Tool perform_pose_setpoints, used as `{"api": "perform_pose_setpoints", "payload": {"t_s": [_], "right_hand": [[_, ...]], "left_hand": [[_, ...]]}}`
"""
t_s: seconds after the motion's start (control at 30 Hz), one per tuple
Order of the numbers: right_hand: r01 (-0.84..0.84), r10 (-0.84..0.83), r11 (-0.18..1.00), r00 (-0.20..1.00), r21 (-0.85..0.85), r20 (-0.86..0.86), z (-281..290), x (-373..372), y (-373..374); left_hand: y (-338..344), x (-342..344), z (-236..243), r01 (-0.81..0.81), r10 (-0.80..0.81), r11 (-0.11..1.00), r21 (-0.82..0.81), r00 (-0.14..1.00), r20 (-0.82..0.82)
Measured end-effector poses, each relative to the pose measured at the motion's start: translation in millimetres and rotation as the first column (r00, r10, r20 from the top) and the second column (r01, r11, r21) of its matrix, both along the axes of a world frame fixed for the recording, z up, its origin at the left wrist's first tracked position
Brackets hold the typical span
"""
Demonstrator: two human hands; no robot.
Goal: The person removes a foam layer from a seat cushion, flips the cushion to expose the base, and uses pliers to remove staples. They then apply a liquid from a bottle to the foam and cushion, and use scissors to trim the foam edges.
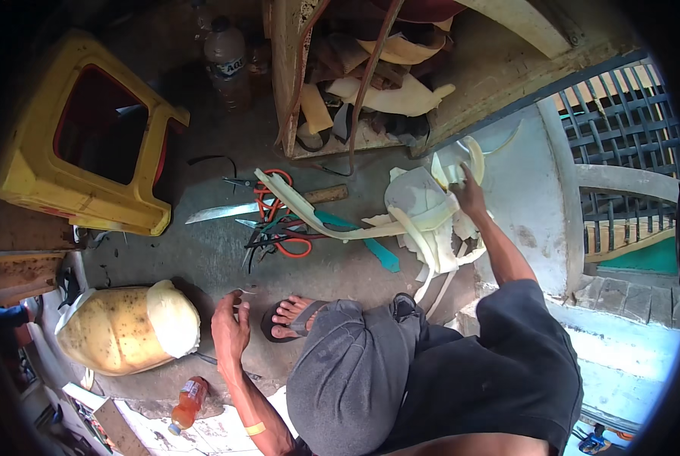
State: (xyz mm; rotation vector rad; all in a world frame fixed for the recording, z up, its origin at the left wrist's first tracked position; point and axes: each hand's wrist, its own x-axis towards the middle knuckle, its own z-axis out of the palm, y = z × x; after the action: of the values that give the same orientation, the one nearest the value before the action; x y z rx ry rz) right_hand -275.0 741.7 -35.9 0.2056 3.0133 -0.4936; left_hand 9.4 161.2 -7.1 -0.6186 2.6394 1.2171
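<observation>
On the right, my right hand (471, 196) is closed at the edge of a heap of pale foam scraps (423, 228), its fingers on a curved cream foam piece (448, 169). My left hand (231, 328) is beside my sandalled foot with its fingers curled. A thin sliver shows at its fingertips, too small to name. A long foam strip (309, 216) stretches left from the heap, over orange-handled scissors (290, 247) and a wooden-handled knife (234, 212). Left of my left hand lies a thick, spotted yellow foam roll (116, 330) with a white end.
A yellow plastic stool (32, 159) lies tipped over at the far left. Behind stands a wooden box (287, 99) with foam and dark scraps inside. One bottle (226, 64) stands at the back; an orange drink bottle (188, 403) lies near. A pale wall (537, 228) bounds the right.
</observation>
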Motion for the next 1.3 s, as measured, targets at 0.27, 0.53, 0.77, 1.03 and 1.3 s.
{"api": "perform_pose_setpoints", "payload": {"t_s": [0.27,0.53,0.77,1.03,1.3], "right_hand": [[0.114,-0.161,0.939,0.979,0.326,0.124,-110,-55,-20],[0.218,-0.239,0.937,0.970,0.272,0.045,-113,-52,6],[0.160,-0.167,0.980,0.985,0.120,0.048,1,7,-56],[0.235,-0.230,0.867,0.971,0.440,-0.065,2,76,62],[0.119,-0.056,0.980,0.932,0.157,-0.358,83,-26,36]], "left_hand": [[2,10,5,0.072,-0.063,0.996,-0.059,0.987,0.148],[4,-3,0,0.090,-0.081,0.995,-0.041,0.980,0.181],[0,-10,10,0.080,-0.072,0.995,-0.059,0.989,0.129],[4,-3,8,0.161,-0.147,0.984,-0.074,0.975,0.164],[-4,8,15,0.156,-0.140,0.979,-0.134,0.982,0.127]]}}
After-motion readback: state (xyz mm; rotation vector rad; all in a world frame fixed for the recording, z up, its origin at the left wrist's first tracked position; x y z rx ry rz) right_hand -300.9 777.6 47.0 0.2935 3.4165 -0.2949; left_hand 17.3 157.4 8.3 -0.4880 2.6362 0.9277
